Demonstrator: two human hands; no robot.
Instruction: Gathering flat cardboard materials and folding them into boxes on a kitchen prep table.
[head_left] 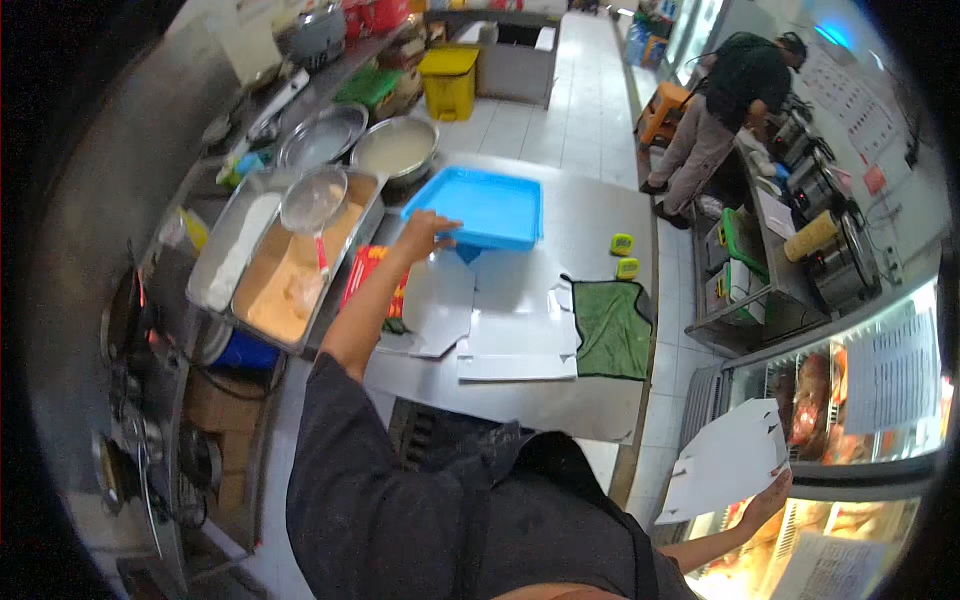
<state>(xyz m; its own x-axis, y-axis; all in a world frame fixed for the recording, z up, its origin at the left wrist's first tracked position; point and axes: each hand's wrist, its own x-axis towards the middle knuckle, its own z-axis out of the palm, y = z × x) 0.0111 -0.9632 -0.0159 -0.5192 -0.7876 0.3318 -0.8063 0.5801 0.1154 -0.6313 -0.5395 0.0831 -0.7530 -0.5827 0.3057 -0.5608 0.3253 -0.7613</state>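
My left hand [430, 234] is closed on the near left corner of a shallow blue tray [490, 205], at the middle of the steel table. In my right hand [766, 503], off to the right beside the glass-front fridge, is a flat white cardboard box blank [728, 462] with slotted edges, held by its right edge. On the table in front of the tray lies another white box blank [518, 330], with more white card [436, 318] at its left. A red and yellow packet [364, 275] is partly covered by my left forearm.
A green cloth [612, 330] and two small yellow-green containers [622, 244] lie along the table's right side. At left stand steel pans of white powder [238, 250] and orange mix [275, 290], with a sieve [313, 200] over them. A person [735, 90] works at the right counter.
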